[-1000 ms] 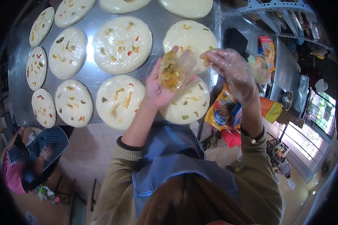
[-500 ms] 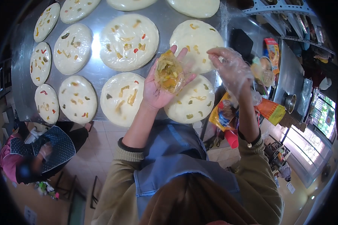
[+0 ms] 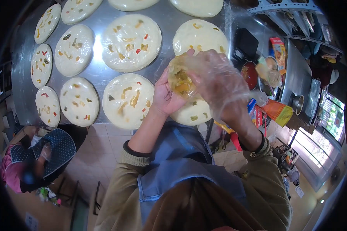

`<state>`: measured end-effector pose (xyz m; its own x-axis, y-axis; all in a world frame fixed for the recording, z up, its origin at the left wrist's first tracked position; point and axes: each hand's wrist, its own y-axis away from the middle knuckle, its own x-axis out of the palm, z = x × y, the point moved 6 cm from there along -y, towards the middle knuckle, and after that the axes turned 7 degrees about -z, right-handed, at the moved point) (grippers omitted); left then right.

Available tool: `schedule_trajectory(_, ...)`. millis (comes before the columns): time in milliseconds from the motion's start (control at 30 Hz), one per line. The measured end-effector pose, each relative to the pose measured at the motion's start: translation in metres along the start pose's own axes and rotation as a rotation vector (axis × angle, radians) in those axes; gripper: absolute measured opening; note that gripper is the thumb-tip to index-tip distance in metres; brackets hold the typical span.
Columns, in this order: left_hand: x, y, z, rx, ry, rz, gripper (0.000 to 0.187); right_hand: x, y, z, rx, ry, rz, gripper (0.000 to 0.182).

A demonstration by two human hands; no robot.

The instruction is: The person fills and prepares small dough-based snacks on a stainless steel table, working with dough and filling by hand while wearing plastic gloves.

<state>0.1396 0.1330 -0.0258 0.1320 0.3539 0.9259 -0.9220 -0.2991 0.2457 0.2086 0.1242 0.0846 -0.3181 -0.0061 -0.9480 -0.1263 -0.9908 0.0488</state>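
My left hand [image 3: 165,96], bare and palm up, holds a clear plastic bag of yellow-green pepper pieces [image 3: 182,85], its mouth turned toward me. Over the bag's right side is my right hand [image 3: 223,79] in a clear plastic glove. Its fingers reach the bag's opening; motion blur hides whether they pinch anything. Beneath both hands lies a round of dough [image 3: 192,112] with pepper pieces on top, partly covered. Another dough round [image 3: 200,32] sits just beyond, dotted with yellow strips, and a third [image 3: 123,104] is left of my wrist.
Several more topped dough rounds [image 3: 74,50] cover the metal table [image 3: 98,65]. At the right stand a black box [image 3: 246,43], a red round item [image 3: 249,74] and colourful packets [image 3: 277,111]. A person in a dotted apron [image 3: 59,150] is at the lower left.
My right hand has moved left and down, from above the right-hand dough rounds to the bag's mouth. The left hand still holds the bag, in nearly the same place.
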Motion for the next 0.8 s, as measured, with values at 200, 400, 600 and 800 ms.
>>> schedule_trajectory(200, 0.01, -0.005, 0.003, 0.03, -0.103, -0.001, 0.05, 0.013, 0.015, -0.003, -0.112, 0.066, -0.104, 0.034)
schedule_trajectory(400, 0.006, -0.008, 0.005, 0.044, -0.116, 0.007, 0.051, 0.015, 0.017, 0.002, -0.061, 0.045, -0.036, 0.035)
schedule_trajectory(600, 0.007, -0.009, 0.005, 0.026, -0.092, 0.03, 0.05, 0.006, 0.013, -0.003, -0.104, 0.008, -0.059, 0.033)
schedule_trajectory(800, 0.009, -0.01, 0.002, -0.015, 0.047, 0.076, 0.051, -0.002, 0.011, -0.013, -0.176, -0.041, -0.215, 0.022)
